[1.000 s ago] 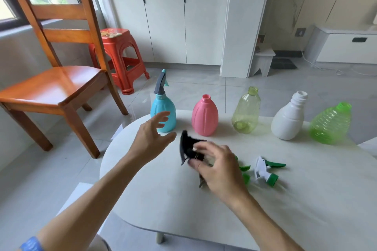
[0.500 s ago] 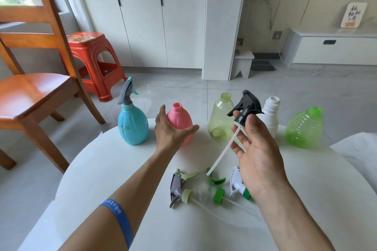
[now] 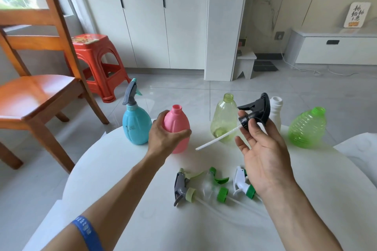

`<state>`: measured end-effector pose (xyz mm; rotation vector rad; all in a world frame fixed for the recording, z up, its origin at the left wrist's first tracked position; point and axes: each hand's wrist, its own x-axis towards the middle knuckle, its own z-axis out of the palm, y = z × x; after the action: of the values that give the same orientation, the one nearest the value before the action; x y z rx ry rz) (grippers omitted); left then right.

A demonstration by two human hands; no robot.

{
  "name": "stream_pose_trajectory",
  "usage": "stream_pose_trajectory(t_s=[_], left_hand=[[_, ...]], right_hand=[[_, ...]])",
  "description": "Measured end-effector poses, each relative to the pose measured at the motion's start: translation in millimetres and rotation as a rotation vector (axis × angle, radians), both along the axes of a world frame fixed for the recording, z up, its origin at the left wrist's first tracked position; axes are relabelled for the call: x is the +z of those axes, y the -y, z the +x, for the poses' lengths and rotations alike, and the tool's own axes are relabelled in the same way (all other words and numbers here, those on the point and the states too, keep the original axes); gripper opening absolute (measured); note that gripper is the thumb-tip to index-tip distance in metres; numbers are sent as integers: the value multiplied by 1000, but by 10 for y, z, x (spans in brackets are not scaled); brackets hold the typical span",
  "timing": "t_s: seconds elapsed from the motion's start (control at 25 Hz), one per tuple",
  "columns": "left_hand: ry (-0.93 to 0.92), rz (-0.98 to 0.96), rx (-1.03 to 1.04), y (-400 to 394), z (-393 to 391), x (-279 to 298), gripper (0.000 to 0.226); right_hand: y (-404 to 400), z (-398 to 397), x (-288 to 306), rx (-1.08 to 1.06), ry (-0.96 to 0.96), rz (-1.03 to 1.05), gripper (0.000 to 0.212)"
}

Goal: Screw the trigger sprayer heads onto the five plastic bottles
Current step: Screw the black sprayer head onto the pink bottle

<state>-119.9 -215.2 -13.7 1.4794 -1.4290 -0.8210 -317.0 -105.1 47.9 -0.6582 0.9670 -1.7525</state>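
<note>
Left hand (image 3: 163, 138) is gripping the pink bottle (image 3: 177, 128), neck open. Right hand (image 3: 263, 149) is pinching the black sprayer head (image 3: 256, 112), white tube slanting down-left.

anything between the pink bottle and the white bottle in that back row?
Head view: the yellow-green clear bottle stands between the pink bottle and white bottle. The black sprayer head, held by the right hand, partly hides the white one.

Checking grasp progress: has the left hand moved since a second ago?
Yes. The left hand moved right, away from the blue bottle, and now grips the pink bottle.
</note>
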Motion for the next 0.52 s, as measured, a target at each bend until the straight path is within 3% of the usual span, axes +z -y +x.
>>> stream_pose_trajectory(t_s=[0.2,0.28,0.52], left_hand=[[612,-385,-7,-653,287,150,90],[662,-414,15,-861,336,178,95],[585,-335,36,-1081,364,238,95]], right_hand=[[-34,115,59,-5,3,-107,26],[-59,155,87,-6,-17,-141,25],[-98,228,50,-15,-108,-184,28]])
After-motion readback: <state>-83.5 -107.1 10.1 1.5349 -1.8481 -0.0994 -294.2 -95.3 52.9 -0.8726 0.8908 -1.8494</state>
